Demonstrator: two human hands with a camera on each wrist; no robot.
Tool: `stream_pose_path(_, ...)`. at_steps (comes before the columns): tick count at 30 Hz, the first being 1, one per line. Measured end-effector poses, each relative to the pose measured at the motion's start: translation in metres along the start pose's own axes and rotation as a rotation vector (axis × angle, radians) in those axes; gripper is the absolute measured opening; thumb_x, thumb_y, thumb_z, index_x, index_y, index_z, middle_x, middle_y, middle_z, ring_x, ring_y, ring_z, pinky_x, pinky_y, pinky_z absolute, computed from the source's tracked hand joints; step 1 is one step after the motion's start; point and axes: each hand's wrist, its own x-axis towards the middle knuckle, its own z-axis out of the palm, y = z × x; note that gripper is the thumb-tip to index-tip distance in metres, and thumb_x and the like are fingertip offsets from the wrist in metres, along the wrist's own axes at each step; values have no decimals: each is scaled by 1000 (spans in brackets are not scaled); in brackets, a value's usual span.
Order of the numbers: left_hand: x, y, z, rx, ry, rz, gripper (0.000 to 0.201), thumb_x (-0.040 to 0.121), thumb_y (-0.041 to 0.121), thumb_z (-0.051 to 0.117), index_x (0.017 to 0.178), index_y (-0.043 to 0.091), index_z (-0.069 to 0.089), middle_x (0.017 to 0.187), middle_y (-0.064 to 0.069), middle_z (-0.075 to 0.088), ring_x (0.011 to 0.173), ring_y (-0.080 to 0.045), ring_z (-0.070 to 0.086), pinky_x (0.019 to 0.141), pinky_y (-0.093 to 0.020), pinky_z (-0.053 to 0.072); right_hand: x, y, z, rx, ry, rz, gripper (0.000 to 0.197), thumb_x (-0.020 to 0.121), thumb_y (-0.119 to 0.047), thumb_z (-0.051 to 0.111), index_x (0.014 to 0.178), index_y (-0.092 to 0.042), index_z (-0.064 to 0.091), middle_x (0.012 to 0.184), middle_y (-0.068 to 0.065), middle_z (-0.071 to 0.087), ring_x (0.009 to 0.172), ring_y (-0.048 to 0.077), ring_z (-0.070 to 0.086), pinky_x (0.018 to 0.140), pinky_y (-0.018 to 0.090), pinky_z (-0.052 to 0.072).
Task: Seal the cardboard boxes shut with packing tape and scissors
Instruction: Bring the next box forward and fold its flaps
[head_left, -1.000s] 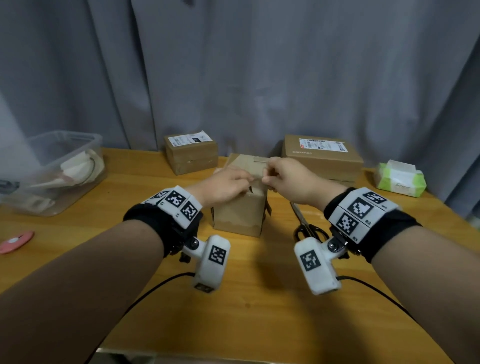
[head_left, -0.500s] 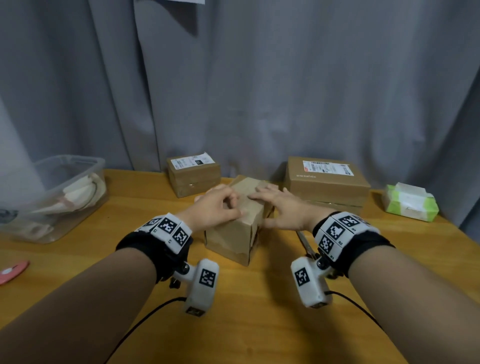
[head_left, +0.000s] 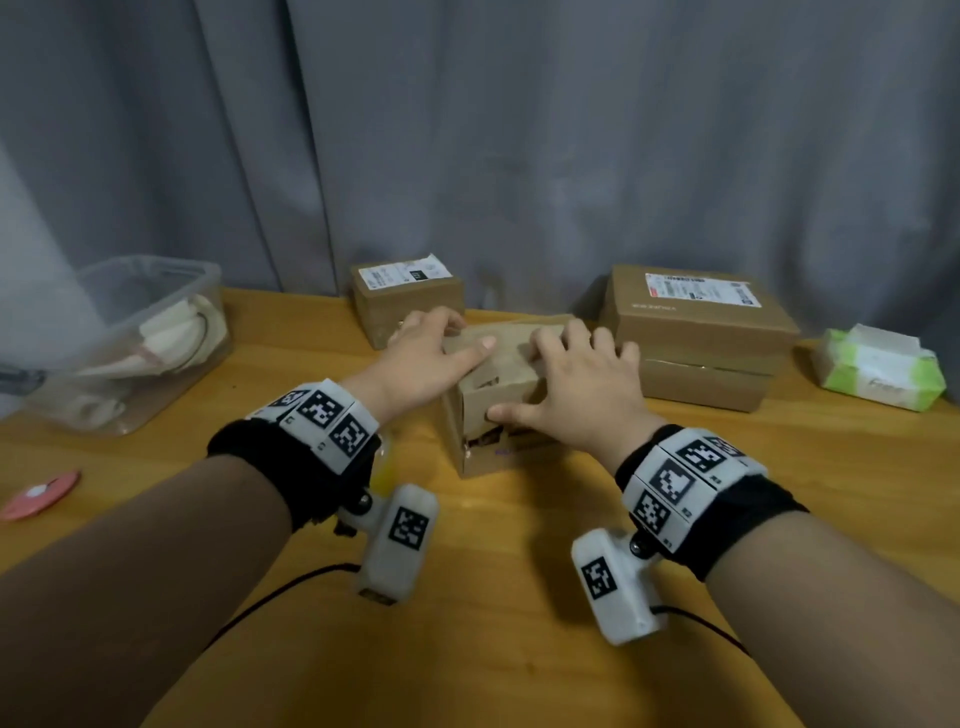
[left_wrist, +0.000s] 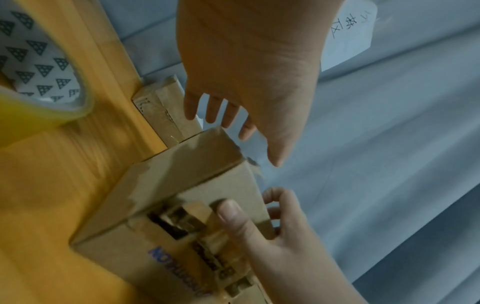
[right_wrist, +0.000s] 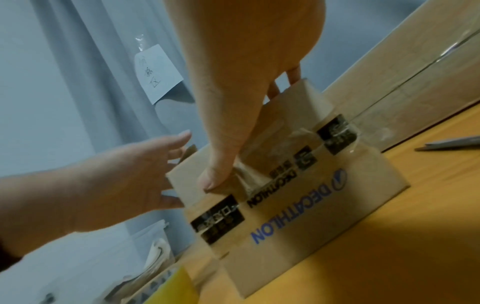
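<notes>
Tape roll cut off at upper left of the left wrist view; in the head view it's almost fully behind the left wrist. Scissors clipped by the right edge of the right wrist view, hidden in head view. Shipping labels unreadable. Small box motion-blurred.

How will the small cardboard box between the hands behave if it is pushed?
The small cardboard box probably slides easily on the smooth wooden table. Its torn near face may dent under the right hand. It seems light, since spread fingers of the left hand handle it.
</notes>
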Motion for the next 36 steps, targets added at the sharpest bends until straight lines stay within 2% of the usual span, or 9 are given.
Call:
stream_pose_path(3, 0, -1, 3, -61, -69, -71, 63, 84, 47, 63, 134, 23, 35, 129, -3, 37, 115, -18, 45, 97, -28, 37, 0, -9, -5, -10, -19, 46, 83, 67, -85, 46, 122, -23, 41, 123, 6, 44, 115, 30, 41, 92, 46, 33)
stream_pose_path(8, 2, -2, 16, -329, -82, -132, 59, 84, 40, 64, 131, 26, 32, 123, -7, 54, 105, -24, 59, 95, -41, 48, -1, -4, -14, 38, -19, 36, 74, 73, -80, 47, 120, -22, 45, 121, 7, 46, 115, 28, 41, 94, 43, 32)
stream_pose_path(12, -8, -2, 11, -282, -3, -64, 47, 97, 45, 40, 131, 14, 39, 127, -11, 54, 114, -24, 52, 100, -36, 41, -1, -8, -12, 260, -32, -51, 53, 85, -61, 53, 123, -25, 47, 126, 2, 44, 121, 25, 39, 102, 41, 29)
stream_pose_path(16, -31, -22, -11, -20, 50, -98, 57, 100, 48, 26, 120, 1, 52, 119, -15, 59, 107, -27, 55, 87, -32, 39, -8, -13, -12, 324, -96, -59, 47, 88, -46, 57, 129, -28, 43, 135, 0, 42, 127, 23, 36, 107, 43, 26)
stream_pose_path(19, -53, -39, -18, 278, -168, -176, 60, 92, 61, 36, 93, 6, 61, 100, -13, 66, 88, -24, 59, 78, -32, 44, -13, -13, -17, 330, -113, -29, 46, 89, -39, 57, 130, -25, 42, 135, 2, 43, 127, 25, 37, 106, 44, 26)
stream_pose_path(22, -69, -47, -9, 519, -375, -178, 50, 88, 51, 57, 110, 5, 56, 109, -9, 60, 96, -24, 55, 83, -34, 45, -18, -13, -26, 358, -153, 5, 47, 88, -32, 57, 132, -23, 41, 136, 4, 43, 128, 26, 36, 108, 45, 27)
stream_pose_path(26, -67, -45, -10, 381, -83, -138, 40, 97, 24, 49, 129, 0, 49, 129, -19, 55, 116, -32, 52, 91, -34, 41, -19, -14, -42, 436, -144, 16, 51, 88, -20, 55, 137, -20, 40, 140, 5, 41, 131, 26, 34, 110, 43, 29)
stream_pose_path(30, -61, -12, -45, 7, 231, 91, 31, 98, 22, 47, 119, 0, 53, 107, -9, 59, 100, -24, 55, 74, -22, 33, -12, -18, -59, 722, -56, 17, 50, 91, -14, 54, 140, -11, 41, 140, 8, 44, 130, 22, 41, 108, 30, 33)
stream_pose_path(36, -67, 15, -67, -187, 260, 362, 21, 94, 22, 56, 105, 6, 63, 95, -2, 63, 85, -10, 55, 73, -19, 42, -9, -24, -74, 1268, -80, 62, 74, 85, -40, 68, 146, -12, 35, 147, 2, 41, 132, 14, 42, 111, 33, 34)
